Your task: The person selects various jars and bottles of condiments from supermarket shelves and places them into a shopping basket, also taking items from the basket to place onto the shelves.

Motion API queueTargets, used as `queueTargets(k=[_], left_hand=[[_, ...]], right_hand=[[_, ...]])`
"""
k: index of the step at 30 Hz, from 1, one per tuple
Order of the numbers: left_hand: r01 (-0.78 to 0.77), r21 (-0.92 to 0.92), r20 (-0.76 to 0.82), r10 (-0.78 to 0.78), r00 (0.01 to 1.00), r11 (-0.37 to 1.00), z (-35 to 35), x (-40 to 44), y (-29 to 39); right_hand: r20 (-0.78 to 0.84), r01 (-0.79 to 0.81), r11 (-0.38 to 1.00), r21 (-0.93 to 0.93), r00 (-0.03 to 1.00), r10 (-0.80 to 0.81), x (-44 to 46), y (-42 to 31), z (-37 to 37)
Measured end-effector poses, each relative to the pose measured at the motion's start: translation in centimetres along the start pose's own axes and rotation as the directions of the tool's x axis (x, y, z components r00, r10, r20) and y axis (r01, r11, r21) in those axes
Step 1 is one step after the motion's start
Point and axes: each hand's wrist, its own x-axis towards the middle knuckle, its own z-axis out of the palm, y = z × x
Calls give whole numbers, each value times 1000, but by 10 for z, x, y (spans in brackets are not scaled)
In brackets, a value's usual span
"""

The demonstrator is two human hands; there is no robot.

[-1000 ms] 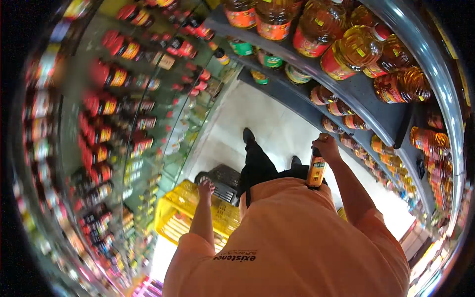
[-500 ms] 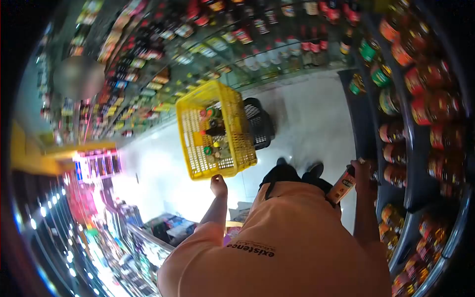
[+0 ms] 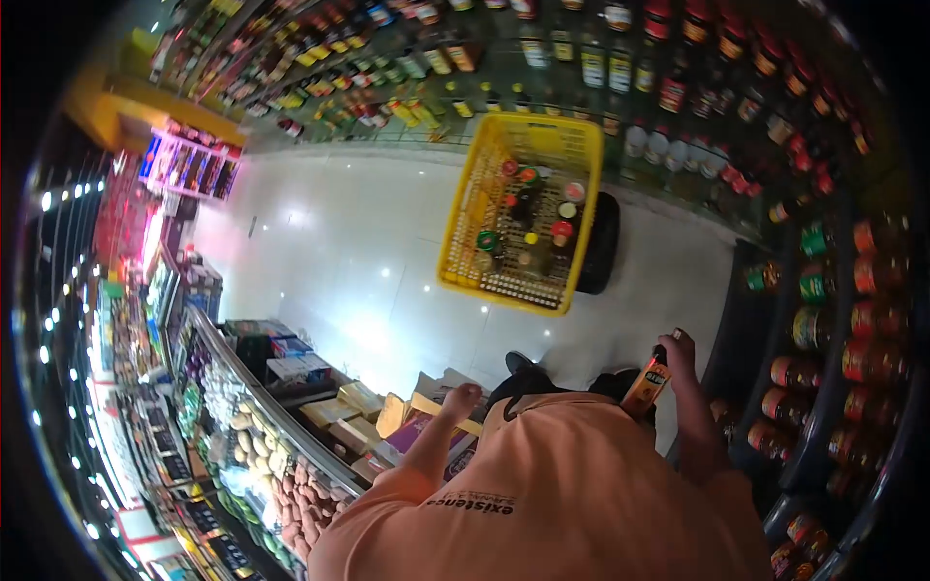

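A dark-capped bottle with an orange label (image 3: 645, 386) hangs from my right hand (image 3: 678, 351), whose fingers wrap round its top. The bottle is tilted and rests close to my shirt front. My left hand (image 3: 463, 398) is loosely curled above some cardboard boxes; whether it holds anything is too small to tell. Ahead on the floor stands a yellow plastic basket (image 3: 585, 145) with several capped bottles and jars (image 3: 531, 208) inside. Neither hand touches the basket.
Shelves of sauce bottles (image 3: 620, 70) run along the far side. On the right are dark shelves with oil bottles (image 3: 877, 358). A black basket (image 3: 603, 242) sits beside the yellow one. Cardboard boxes (image 3: 356, 433) and a produce counter (image 3: 254, 387) stand at the left.
The view has swung left, showing more of the produce counter and boxes. The yellow basket now appears further right and fully in view. The bottle stays in my right hand.
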Motion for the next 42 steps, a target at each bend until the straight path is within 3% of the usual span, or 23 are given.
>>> queueTargets(k=[2,3,4,6,8,9,10,12,14,16,18,19,20,22,23,25,26,28,29,34,38,40,42], left_hand=[[-28,-180,-23,24,999,983,-23,-18,-66],[172,-259,-83,-200,976,950,-38,-29,-83],[360,-349,-113,-421,900,865,-51,-43,-103],[250,-689,-163,-482,861,680,-52,-48,-205],[164,-791,-202,-505,839,590,-49,-59,-262],[83,-853,-239,-528,815,515,-55,-62,-277],[75,-862,-241,-536,809,501,-66,-71,-273],[224,-816,-187,-610,770,533,-85,-89,-259],[203,-819,-211,-611,763,536,-103,-90,-243],[77,-920,-180,-590,787,384,-125,-87,-216],[-20,-937,-207,-509,836,348,-150,-82,-183],[-60,-905,-274,-466,841,422,-171,-83,-153],[-50,-906,-267,-474,839,421,-190,-80,-131],[-91,-818,-330,-334,883,568,-223,-70,-96],[-85,-817,-327,-338,882,571,-237,-62,-80],[-341,-608,-500,-12,866,717,-267,-44,-50],[-339,-602,-500,-10,866,723,-291,-39,-32],[-264,-335,-392,121,912,905,-335,-27,0],[-177,-444,-287,48,957,878,-350,-15,6],[-147,-460,-294,6,956,876,-409,36,13],[30,-571,-150,-141,979,820,-440,61,10],[-80,-505,-241,-52,969,860,-454,81,-1],[-103,-536,-228,-27,973,838,-471,94,-12]], right_hand=[[72,37,995,-88,997,-31,-5,-2,62],[79,108,961,-256,993,-91,-8,-2,93],[88,111,971,-214,992,-94,-22,-16,127],[206,76,981,-179,978,-38,-37,-30,190],[190,209,894,-396,971,-144,-78,-73,263],[304,279,854,-439,941,-151,-95,-95,292],[320,291,847,-445,935,-154,-107,-101,321],[524,465,754,-464,830,-189,-126,-110,373],[578,487,765,-421,794,-188,-146,-124,422],[622,493,783,-379,762,-179,-164,-140,466],[688,344,925,-163,712,-144,-173,-151,506],[711,526,840,-132,641,-289,-169,-146,529],[745,524,845,-105,605,-282,-168,-144,548],[800,358,930,-87,582,-149,-177,-148,589],[826,371,926,-68,542,-157,-180,-150,608],[874,332,940,-75,475,-98,-181,-153,643],[899,246,968,-49,433,-65,-180,-156,661],[922,95,995,-22,387,-17,-178,-168,690],[930,53,998,-26,367,4,-173,-172,704],[970,65,997,-39,242,22,-124,-184,762],[983,-8,999,-36,180,37,-79,-191,799],[959,90,993,-76,278,48,-67,-194,813],[947,93,992,-82,316,48,-52,-200,823]])
